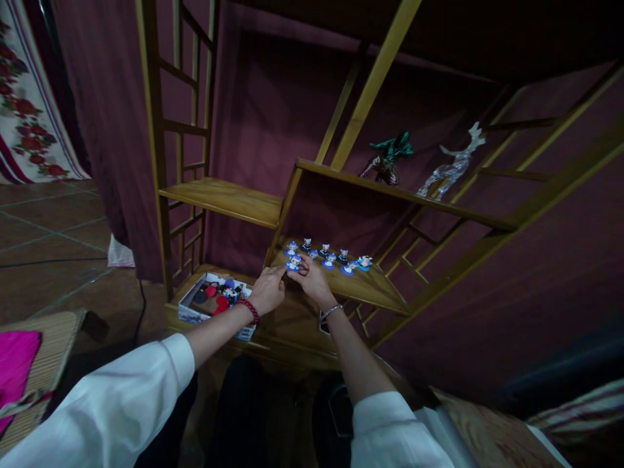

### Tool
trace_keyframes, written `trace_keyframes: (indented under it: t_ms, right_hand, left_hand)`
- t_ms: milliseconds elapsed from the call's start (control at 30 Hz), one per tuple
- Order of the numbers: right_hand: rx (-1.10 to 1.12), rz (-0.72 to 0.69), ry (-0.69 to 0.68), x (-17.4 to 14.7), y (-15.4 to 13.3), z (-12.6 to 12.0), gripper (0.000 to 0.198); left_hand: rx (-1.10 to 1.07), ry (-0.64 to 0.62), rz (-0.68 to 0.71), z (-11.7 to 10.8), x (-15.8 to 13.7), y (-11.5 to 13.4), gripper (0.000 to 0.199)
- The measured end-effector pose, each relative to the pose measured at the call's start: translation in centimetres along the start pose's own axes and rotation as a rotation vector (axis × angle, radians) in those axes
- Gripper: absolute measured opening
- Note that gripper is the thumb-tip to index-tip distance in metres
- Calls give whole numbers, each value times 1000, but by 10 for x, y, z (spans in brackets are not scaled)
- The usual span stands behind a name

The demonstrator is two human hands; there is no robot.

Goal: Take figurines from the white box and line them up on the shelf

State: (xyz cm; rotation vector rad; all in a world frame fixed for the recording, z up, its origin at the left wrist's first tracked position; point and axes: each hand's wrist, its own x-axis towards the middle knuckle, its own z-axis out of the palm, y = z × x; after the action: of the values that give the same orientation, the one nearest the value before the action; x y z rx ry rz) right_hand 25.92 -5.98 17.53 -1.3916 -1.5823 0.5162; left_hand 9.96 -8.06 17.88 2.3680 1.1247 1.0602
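One small figurine [294, 262] — pinched by the right hand [312, 282] — meets the left hand [268, 290], whose grip I cannot tell.

Way in from the front is open along the bare near edge of the low yellow-brown wooden shelf [370, 291], right of the person's right hand [312, 281]. Deeper in, small blue, white and black figurines [329, 261] block, gaps tight. Overhead limit: long brown wooden upper board [353, 179]. Slanted wooden post [285, 211] bounds the left, wooden lattice [521, 174] the right. Near left corner's jammed: left hand [268, 290], right hand, blue-and-white figurine [294, 263] between.
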Motion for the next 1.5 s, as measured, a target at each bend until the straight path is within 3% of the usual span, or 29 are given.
trace_keyframes:
  t_ms: [200, 600, 1000, 1233, 1500]
  right_hand:
    - [-6, 41, 17, 11, 1, 5, 56]
    - [76, 54, -37, 25, 21, 12, 54]
    - [-143, 17, -88, 19, 13, 4, 40]
    - [-146, 21, -64, 18, 12, 4, 38]
    - [-332, -22, -19, 11, 5, 4, 35]
  left_hand:
    - [95, -53, 1, 2, 9, -3, 49]
    - [5, -113, -63, 7, 9, -12, 63]
    - [-42, -75, 56, 20, 9, -25, 61]
    - [-6, -36, 69, 22, 7, -24, 59]
    - [-51, -27, 78, 23, 3, -25, 63]
